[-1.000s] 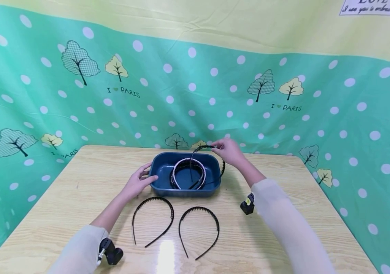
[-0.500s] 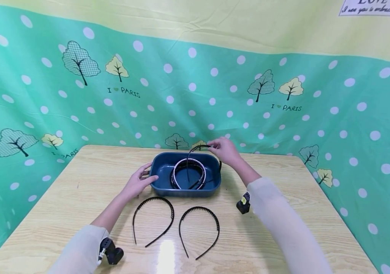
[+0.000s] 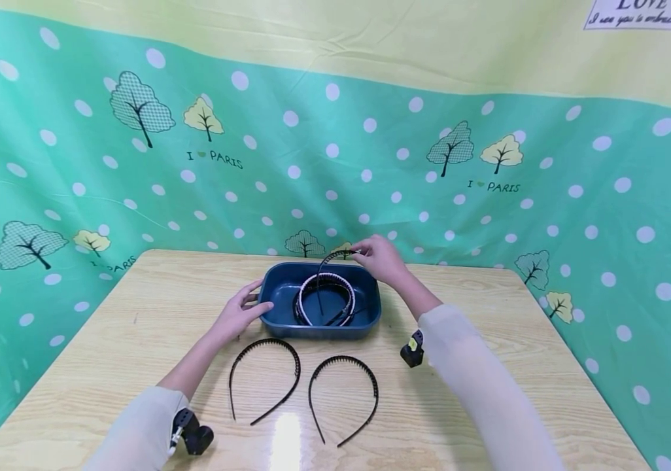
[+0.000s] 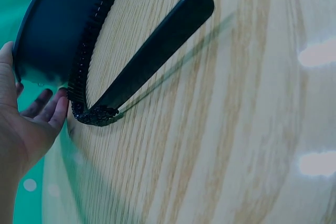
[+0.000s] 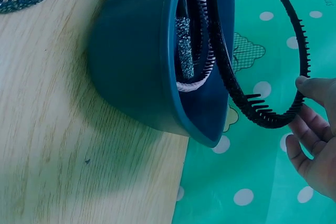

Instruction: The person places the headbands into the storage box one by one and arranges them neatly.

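My right hand (image 3: 384,260) pinches a black toothed headband (image 5: 304,51) between thumb and fingers, holding it upright over the right part of a blue box (image 3: 312,333). One of its ends hangs down inside the rim in the head view. My left hand (image 3: 238,316) grips the box's left end, thumb over the rim and fingers outside. In the box lie a white headband (image 5: 195,85) and dark headbands, partly overlapping. Two more black headbands rest on the table in front, one at left (image 3: 271,341) and one nearer the middle (image 3: 343,358).
The wooden table (image 3: 459,405) ends just behind the box, where a green dotted curtain (image 3: 253,196) hangs. The two loose headbands lie close before the box's front wall, their open ends towards me. A camera (image 3: 412,348) is strapped at each wrist.
My right hand has shifted left and the headband it holds has moved further left over the box. The left hand, the box and the headbands on the table have stayed put.
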Demonstrator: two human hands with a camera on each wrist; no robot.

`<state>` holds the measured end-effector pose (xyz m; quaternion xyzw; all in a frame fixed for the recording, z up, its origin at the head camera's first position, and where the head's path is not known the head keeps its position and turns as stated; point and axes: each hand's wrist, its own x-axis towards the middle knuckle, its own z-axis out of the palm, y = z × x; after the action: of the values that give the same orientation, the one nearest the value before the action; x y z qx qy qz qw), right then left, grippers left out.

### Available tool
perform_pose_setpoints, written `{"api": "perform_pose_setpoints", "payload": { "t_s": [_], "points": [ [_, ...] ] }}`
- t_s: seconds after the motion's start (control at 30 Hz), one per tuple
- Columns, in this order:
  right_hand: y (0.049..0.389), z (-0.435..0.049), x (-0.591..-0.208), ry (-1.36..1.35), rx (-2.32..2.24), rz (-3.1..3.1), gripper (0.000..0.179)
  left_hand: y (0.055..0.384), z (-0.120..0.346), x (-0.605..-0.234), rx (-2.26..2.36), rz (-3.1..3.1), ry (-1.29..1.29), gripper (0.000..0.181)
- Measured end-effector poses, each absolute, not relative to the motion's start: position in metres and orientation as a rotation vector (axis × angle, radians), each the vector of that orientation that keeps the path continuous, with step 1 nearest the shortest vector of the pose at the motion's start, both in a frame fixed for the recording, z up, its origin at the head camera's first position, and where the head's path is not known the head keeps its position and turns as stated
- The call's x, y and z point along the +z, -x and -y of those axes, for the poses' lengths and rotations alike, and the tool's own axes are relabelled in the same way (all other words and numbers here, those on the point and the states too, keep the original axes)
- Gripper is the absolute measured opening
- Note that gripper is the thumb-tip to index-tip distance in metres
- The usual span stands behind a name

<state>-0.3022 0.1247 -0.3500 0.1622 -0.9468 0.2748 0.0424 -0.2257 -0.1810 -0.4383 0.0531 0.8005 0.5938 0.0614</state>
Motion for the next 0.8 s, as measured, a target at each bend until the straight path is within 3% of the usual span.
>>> {"api": "perform_pose_setpoints", "payload": {
  "t_s": [0.8],
  "points": [
    [0.309,-0.104,-0.357,-0.556,0.763,2.903,0.022,0.225,0.18,-0.437,1.809,-2.403,-0.165,0.067]
  ]
}}
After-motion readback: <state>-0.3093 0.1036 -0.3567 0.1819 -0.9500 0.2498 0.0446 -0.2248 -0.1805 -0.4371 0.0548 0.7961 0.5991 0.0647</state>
